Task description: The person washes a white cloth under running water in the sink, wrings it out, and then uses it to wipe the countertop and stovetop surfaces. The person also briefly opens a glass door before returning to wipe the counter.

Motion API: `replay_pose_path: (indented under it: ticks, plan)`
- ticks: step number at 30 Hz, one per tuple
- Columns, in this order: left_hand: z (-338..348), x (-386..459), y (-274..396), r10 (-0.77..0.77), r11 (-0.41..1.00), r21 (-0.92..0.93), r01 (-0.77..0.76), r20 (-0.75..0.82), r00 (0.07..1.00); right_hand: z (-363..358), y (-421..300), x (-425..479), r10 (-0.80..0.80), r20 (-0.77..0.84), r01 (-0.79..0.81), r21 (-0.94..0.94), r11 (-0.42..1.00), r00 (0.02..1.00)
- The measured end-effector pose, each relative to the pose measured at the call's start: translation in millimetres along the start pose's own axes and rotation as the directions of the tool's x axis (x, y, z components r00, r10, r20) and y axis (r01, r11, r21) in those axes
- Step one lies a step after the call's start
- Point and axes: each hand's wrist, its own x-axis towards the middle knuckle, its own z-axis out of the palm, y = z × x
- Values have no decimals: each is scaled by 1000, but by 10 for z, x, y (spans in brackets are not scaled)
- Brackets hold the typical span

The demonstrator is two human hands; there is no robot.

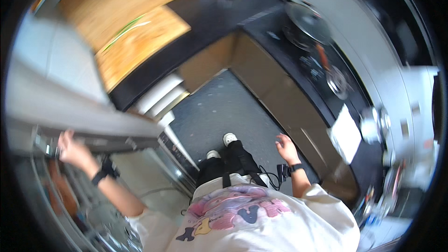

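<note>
My left hand (71, 150) is raised at the left, blurred, with its fingers at a metal handle or latch (47, 147) on the edge of a grey door (80, 115); whether the fingers grip it cannot be told. My right hand (287, 149) hangs over the dark floor beside the brown cabinet fronts, its fingers apart and nothing in it. Both wrists wear black straps with small devices. Green onion stalks (126, 31) lie on a wooden cutting board (150, 47) on the black counter at the upper left.
A lidded pan (308, 24) stands on the black stove at the upper right, with a metal ladle or strainer (337, 82) nearby. A white sheet (345, 134) and a metal pot (371, 125) are farther down the right counter. White drawers or shelves (161, 96) jut out under the left counter.
</note>
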Motion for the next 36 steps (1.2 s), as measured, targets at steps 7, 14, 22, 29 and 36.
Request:
replay_pose_path:
  ticks: [7,14,22,29,36]
  plan:
    - [-71,95,-150,145,820,534,-207,156,977,-328,1034,-674,442,-405,-381,227,896,800]
    - [-120,-395,1351,204,872,460,-167,-32,978,-967,2067,-922,528,-720,-524,266,809,450]
    - [516,-2401,3767,618,778,-547,-310,575,536,-1952,3143,-567,506,-732,-686,72,724,457]
    - [830,-5034,6032,678,628,-739,243,368,-636,-1772,4083,-635,674,-651,-389,755,527,-350]
    - [407,-6351,7049,263,959,-196,204,347,-900,-1529,4741,-1012,966,209,366,896,-253,154]
